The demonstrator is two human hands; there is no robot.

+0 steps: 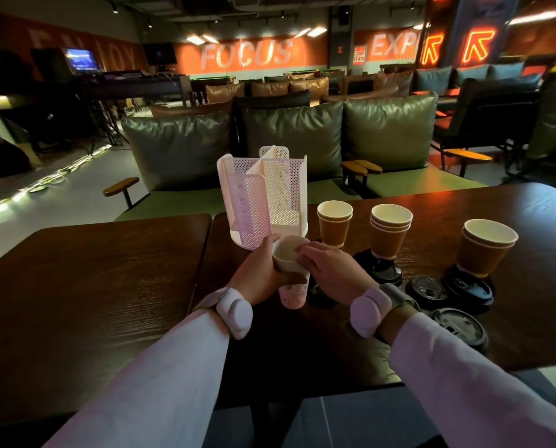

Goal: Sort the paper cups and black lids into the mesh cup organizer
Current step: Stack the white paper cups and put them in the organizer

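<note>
Cups barely started: mesh cup organizer (263, 202) at twelve o'clock looks empty. Left hand (263, 270) wraps a cup stack (291, 270), right hand (326, 266) pinching its rim. Three brown stacks (389, 234) and black lids (457, 324) wait at two o'clock.

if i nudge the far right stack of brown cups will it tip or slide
The far right stack of brown cups probably tips: it looks perched on a black lid, narrow base down. Being empty paper, it is likely light, so a gentle push may move it. It might also skid off the lid's domed top.
</note>
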